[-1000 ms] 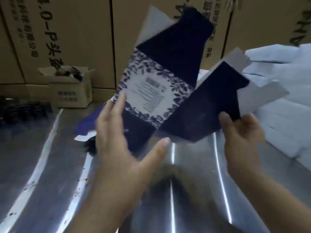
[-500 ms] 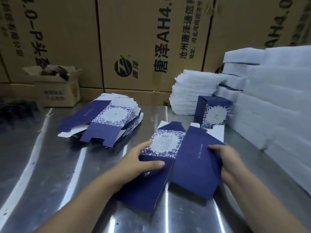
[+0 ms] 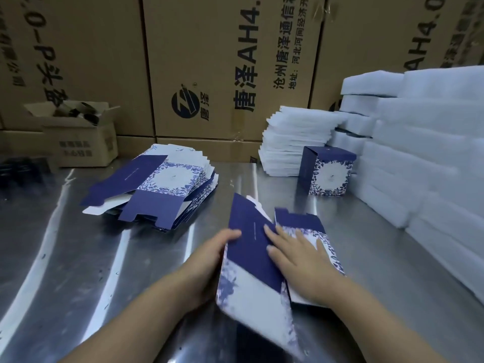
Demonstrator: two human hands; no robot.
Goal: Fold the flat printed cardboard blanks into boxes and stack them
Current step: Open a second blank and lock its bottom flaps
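A navy cardboard blank point(image 3: 251, 255) with a blue-and-white floral panel lies folded over on the steel table point(image 3: 78, 258) in front of me. My left hand point(image 3: 212, 255) grips its left edge, thumb on top of the navy panel. My right hand point(image 3: 296, 255) presses flat on the folded blank with straight fingers. A pile of flat blanks point(image 3: 162, 189) lies at the middle left. One folded box point(image 3: 327, 171) stands upright at the back right.
Stacks of white foam pads point(image 3: 296, 142) and larger white foam blocks point(image 3: 419, 153) fill the right side. An open small carton point(image 3: 78, 132) sits at the back left. Big brown printed cartons point(image 3: 222, 69) wall off the back.
The blank came down from the air onto the table and has been folded over. My right hand moved from the blank's right edge to press on top; my left hand shifted to its left edge.
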